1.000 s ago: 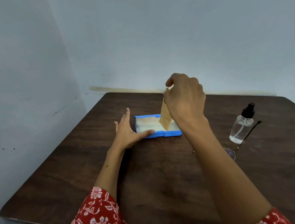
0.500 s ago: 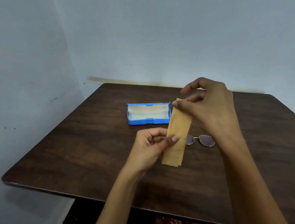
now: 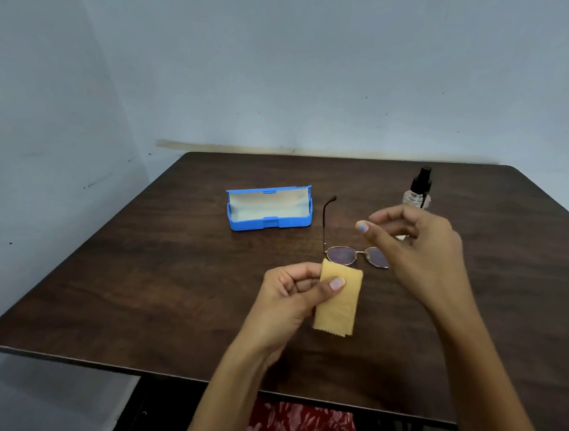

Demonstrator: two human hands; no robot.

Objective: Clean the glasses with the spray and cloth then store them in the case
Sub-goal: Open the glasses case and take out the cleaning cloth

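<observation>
Pinching the cloth [image 3: 338, 300] in my left hand [image 3: 290, 297]; right hand [image 3: 420, 251] open, empty, above the glasses [image 3: 355, 255] lying on the surface [image 3: 144, 282], case [image 3: 269, 209] far left. Risks: fingers smudging a lens, or knocking the spray [image 3: 417, 190] just beyond.

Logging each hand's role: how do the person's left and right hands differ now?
The left hand pinches the folded tan cloth; the right hand is open and empty. The left is lower and nearer; the right hovers over the wire-framed glasses. Both are above the dark wooden table.
</observation>
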